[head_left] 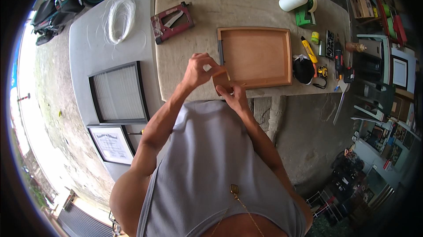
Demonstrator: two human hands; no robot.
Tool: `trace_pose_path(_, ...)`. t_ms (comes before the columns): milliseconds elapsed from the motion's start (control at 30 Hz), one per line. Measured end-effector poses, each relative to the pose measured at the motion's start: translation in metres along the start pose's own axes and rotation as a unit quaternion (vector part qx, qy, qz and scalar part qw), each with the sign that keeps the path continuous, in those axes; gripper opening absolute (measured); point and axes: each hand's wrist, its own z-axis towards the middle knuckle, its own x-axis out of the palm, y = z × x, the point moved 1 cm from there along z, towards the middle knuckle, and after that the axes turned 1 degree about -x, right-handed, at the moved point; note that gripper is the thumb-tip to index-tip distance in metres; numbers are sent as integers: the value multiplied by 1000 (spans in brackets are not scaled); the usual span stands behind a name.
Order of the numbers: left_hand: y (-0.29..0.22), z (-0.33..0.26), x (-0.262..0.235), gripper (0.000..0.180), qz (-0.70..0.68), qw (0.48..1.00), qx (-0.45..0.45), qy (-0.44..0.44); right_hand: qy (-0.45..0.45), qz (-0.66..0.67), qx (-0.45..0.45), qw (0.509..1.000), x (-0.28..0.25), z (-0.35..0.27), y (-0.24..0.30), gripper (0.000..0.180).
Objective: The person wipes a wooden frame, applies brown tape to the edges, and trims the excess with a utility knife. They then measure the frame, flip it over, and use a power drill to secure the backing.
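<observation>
Both hands meet at the near left corner of a shallow wooden frame (289, 56) with a brown backing, lying on the cloth-covered table. Between them is a small flat brown piece (222, 81) with an orange edge; its exact kind is unclear. My left hand (199, 70) pinches its upper end, thumb and fingers closed. Lower down, my right hand (235, 96) grips the same piece between thumb and fingers. A dark strip (221, 52) runs along part of the frame's left side.
Beyond my left hand lies a maroon hand tool (172, 22). A grey table at left bears coiled white cord (121, 21), a black frame (119, 94) and a framed certificate (111, 144). At right are a white bottle (293, 0), tape dispenser (304, 16), yellow marker (308, 50) and tape measure (323, 72).
</observation>
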Motion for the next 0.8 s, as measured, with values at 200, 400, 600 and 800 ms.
trace_pose_path(200,19,40,12,6,72,996,-16,-54,-29,79,12,996,-2,25,-6,43)
trace_pose_path(400,82,81,42,14,170,979,-11,-110,-78,130,5,988,-5,75,1,37)
trace_pose_path(600,93,77,55,27,186,968,-62,-154,-72,89,28,993,-14,93,24,30)
trace_pose_path(800,99,83,48,25,169,982,-1,-86,-60,124,18,990,-13,95,23,27)
